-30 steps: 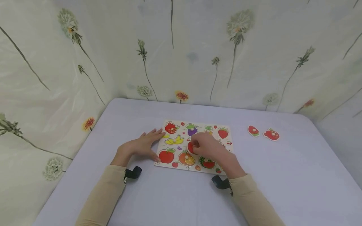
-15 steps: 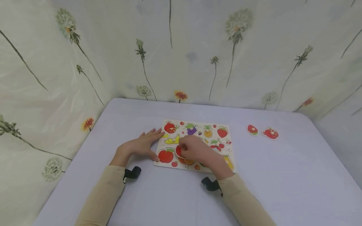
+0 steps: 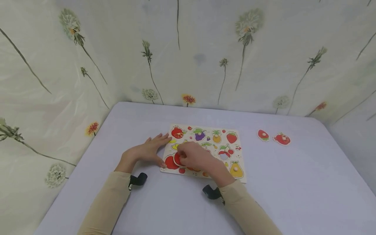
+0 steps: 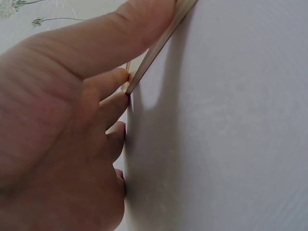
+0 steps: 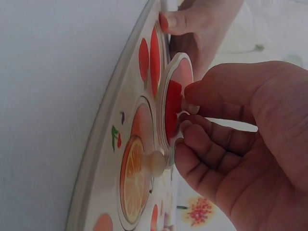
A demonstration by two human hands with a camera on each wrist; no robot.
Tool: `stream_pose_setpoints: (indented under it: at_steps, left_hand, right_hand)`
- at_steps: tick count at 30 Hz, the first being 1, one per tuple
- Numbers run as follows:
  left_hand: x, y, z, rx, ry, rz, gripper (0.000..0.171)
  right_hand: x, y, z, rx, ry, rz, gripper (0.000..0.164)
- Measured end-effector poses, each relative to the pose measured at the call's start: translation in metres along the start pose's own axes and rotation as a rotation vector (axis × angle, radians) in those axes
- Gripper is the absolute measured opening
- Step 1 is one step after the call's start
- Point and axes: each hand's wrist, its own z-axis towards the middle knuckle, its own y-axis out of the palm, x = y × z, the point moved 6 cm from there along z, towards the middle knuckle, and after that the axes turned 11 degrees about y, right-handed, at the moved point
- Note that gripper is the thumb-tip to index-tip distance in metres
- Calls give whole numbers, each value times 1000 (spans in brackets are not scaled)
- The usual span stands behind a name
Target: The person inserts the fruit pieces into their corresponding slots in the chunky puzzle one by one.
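A fruit puzzle board [image 3: 224, 137] lies on the white-covered table. My right hand [image 3: 196, 158] pinches the small knob of a red apple puzzle piece [image 5: 173, 106]. In the right wrist view this piece is tilted and raised off the board, beside the orange piece [image 5: 132, 178]. The head view shows it overlapping the big printed apple [image 3: 170, 162] at the board's lower left. My left hand [image 3: 148, 151] rests at the board's left edge with fingers spread, the thumb at the near corner.
Two loose pieces lie right of the board: a strawberry piece [image 3: 263, 135] and a pomegranate piece [image 3: 282, 139]. Grape [image 3: 199, 133], pineapple [image 3: 216, 136] and pear [image 3: 236, 169] pieces sit in the board. A flowered cloth [image 3: 199, 75] hangs behind the table.
My right hand has carried the red apple piece leftward across the board, from its middle to the printed apple. My left hand stays in place.
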Motion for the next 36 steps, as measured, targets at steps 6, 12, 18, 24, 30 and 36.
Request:
stream_pose_setpoints:
  at_steps: [6, 12, 18, 24, 30, 36]
  left_hand:
    - [3, -1, -2, -1, 4, -13, 107]
    - [3, -2, -2, -7, 8, -8, 107]
    - [1, -1, 0, -5, 15, -1, 108]
    - [-1, -1, 1, -6, 21, -2, 108]
    - [-1, -2, 1, -11, 15, 7, 109]
    - [1, -1, 0, -7, 28, 5, 109]
  right_hand:
    - [-4, 5, 2, -29, 18, 30, 4]
    - [-8, 13, 6, -45, 23, 29, 5]
    - [-17, 17, 9, -56, 1, 3, 5]
    - [-20, 19, 12, -68, 7, -21, 6]
    - [-23, 22, 13, -63, 7, -19, 5]
    - [-22, 23, 13, -66, 61, -12, 8]
